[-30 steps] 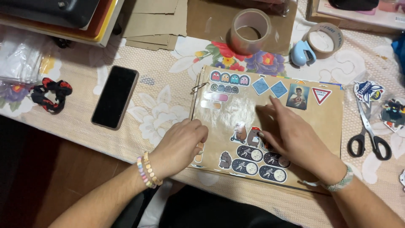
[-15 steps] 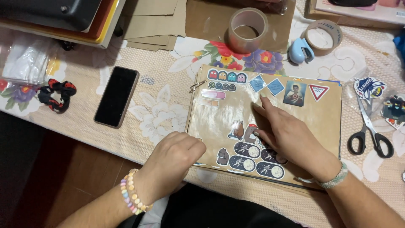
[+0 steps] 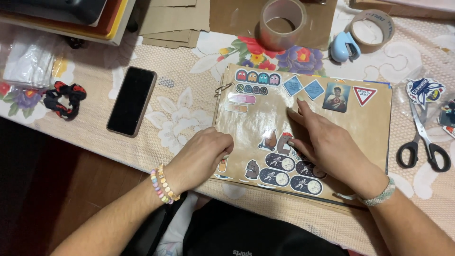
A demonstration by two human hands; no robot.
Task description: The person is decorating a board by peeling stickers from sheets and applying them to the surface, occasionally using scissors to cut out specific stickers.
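Brown sticker album (image 3: 341, 118) open near the front edge of the surface (image 3: 180, 109), its page covered by a shiny clear film. Left hand (image 3: 201, 156) curled loosely, knuckles up, resting on the album's lower left corner, fingertips tucked onto the page edge; gripping nothing that can be made out. Right hand (image 3: 322, 142) flat and spread on the middle of the page, fingers pointing up and left, pressing down on the film just beside a cluster of bear stickers (image 3: 277, 142); open, clamped on nothing. Hands a little apart, not touching each other. Beaded bracelets on the left wrist, a woven band on the right.

Along the page's top: a row of small ghost stickers (image 3: 258, 77), two blue diamond stickers (image 3: 303, 87), a portrait sticker (image 3: 336, 96) and a red triangle sticker (image 3: 364, 95). Dark oval stickers (image 3: 289, 173) at the lower edge, partly under the right hand.

Left of the album, a black phone (image 3: 131, 100) face up, well apart from the hands; further left a red-and-black hair scrunchie (image 3: 64, 97). Behind the album, a roll of brown tape (image 3: 282, 23), a second tape roll (image 3: 372, 29) and a small blue stapler (image 3: 343, 46). To the right, black-handled scissors (image 3: 424, 142) lying just beside the album.
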